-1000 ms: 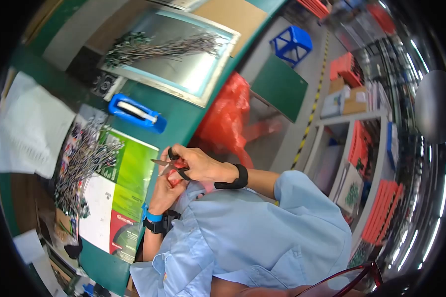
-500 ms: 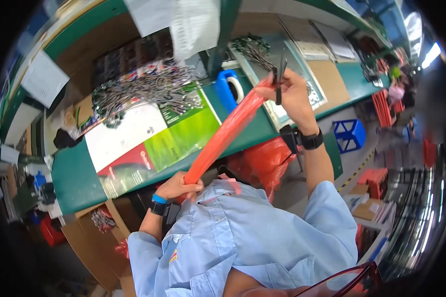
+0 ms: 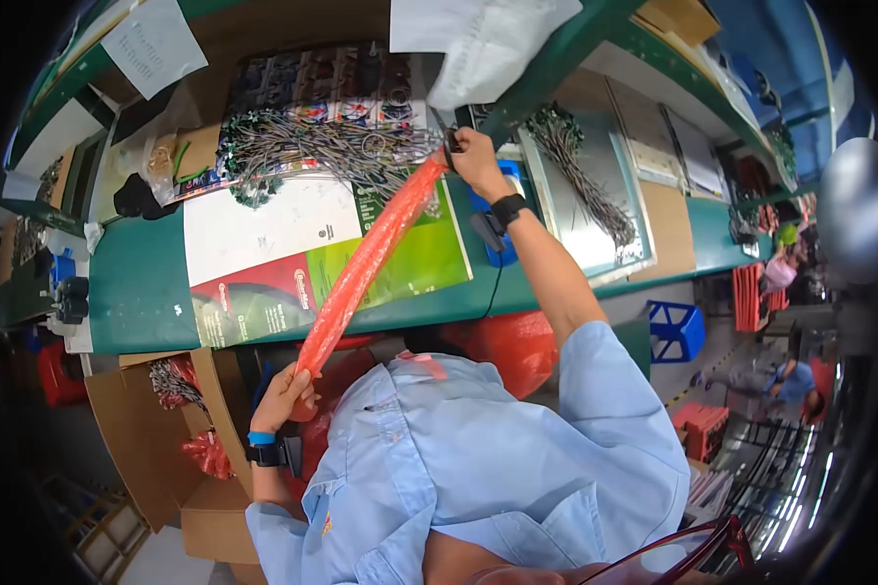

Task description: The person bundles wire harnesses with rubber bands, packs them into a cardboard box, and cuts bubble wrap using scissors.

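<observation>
As red plastic (image 3: 366, 268) crosses table edge (image 3: 144, 348), left hand (image 3: 287, 392) outside, gripping

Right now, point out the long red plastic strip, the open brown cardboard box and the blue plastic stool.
Long red plastic strip (image 3: 366, 268): head view, middle of its length.
Open brown cardboard box (image 3: 135, 429): head view, left-hand panel.
Blue plastic stool (image 3: 694, 332): head view, its right-hand side.

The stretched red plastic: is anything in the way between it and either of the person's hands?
Nothing visible separates the left hand from the red plastic; it grips the lower end. The right hand holds scissors at the upper end; whether its fingers also touch the plastic, I cannot tell.
</observation>
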Motion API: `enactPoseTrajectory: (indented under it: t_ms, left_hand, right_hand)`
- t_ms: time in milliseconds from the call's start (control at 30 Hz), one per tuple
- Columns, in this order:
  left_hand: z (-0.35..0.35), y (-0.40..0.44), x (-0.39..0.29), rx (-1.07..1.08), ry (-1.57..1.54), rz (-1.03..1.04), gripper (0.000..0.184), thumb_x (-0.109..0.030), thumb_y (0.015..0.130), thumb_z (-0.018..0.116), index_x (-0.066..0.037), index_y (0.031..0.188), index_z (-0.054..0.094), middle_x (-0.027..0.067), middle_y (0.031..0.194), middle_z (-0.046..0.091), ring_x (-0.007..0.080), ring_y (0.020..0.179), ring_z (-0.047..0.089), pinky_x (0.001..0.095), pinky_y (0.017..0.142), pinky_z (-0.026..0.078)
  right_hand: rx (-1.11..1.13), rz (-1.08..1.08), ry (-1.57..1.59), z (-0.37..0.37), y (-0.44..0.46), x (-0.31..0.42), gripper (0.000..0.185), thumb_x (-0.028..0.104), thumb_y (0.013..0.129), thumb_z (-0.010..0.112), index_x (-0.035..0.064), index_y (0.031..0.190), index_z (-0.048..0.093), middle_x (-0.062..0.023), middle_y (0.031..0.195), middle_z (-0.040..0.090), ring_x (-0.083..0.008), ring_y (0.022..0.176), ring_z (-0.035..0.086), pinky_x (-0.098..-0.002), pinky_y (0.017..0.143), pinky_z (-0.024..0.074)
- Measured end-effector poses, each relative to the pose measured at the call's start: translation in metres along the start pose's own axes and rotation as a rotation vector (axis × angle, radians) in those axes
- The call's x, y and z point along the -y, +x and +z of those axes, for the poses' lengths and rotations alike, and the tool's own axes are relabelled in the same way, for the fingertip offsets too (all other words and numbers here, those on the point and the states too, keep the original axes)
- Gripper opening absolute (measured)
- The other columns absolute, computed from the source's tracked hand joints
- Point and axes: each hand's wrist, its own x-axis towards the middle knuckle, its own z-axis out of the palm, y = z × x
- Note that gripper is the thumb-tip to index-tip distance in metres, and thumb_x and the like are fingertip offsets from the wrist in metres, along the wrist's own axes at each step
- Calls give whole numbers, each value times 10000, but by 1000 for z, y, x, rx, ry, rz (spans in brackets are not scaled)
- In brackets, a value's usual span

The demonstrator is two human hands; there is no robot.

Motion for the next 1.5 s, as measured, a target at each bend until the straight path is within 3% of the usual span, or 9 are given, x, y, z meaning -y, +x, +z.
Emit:
enactPoseTrajectory:
  t_ms: [200,300,333,400,500,567,633,933,1500]
  left_hand:
    - [20,76,-2,-203,146,93,249,-292,971,436,-53,913,478,-52,597,342,49,472,320,219,449,335]
    - [27,113,-1,-287,44,61,252,-319,961,458,-71,924,491,-65,578,322,32,461,303,200,424,277]
    - [28,122,1,-294,35,57,252,-319,961,458,-71,924,491,-65,578,322,32,461,303,200,424,277]
    - [28,135,2,-310,-42,17,245,-319,959,460,-80,914,489,-60,587,334,35,459,304,204,415,273]
    - [34,140,-14,-235,-96,-28,264,-345,945,487,-83,918,479,-40,633,391,43,480,321,205,440,305]
    - [33,145,-16,-217,-114,-35,260,-333,940,498,-73,935,486,-27,650,421,48,491,335,205,448,313]
    - [31,149,-17,-200,-141,-40,259,-321,935,509,-64,952,494,-14,667,451,52,501,349,206,457,321]
    - [16,150,-14,87,-137,-56,242,-266,946,501,-31,977,550,-9,751,493,63,613,442,202,551,394]
    - [10,153,-20,97,-33,-2,259,-264,937,526,-12,941,586,-10,721,515,73,605,457,202,573,399]
  right_hand:
    - [-264,-703,-522,10,56,-13,480,287,666,775,-58,931,573,-150,797,606,-310,687,579,-413,652,467]
    - [-17,-399,-220,-3,52,-17,327,176,776,686,-67,943,545,-182,873,566,-295,787,552,-375,719,454]
    - [-255,-863,-565,-3,45,-19,213,108,801,646,-36,925,550,-121,778,539,-243,702,518,-355,659,443]
    - [40,-153,14,-5,-2,1,170,111,813,632,-5,915,561,-99,743,534,-222,643,483,-348,626,434]
    - [420,-15,-442,-11,-78,5,153,81,807,534,9,941,522,-101,837,602,-217,764,619,-300,667,505]
    - [968,462,142,-12,-118,3,199,121,872,497,12,1038,497,-75,775,570,-179,638,556,-264,590,481]
    - [1183,622,43,-6,-144,16,169,149,891,470,9,973,517,-65,797,581,-139,663,584,-242,598,507]
    - [1323,435,-82,39,-174,-19,489,506,802,581,20,834,537,-62,708,551,-153,603,566,-286,548,467]
    - [1112,207,-265,52,-160,0,458,449,721,703,18,655,563,-55,566,527,-182,576,569,-335,534,414]
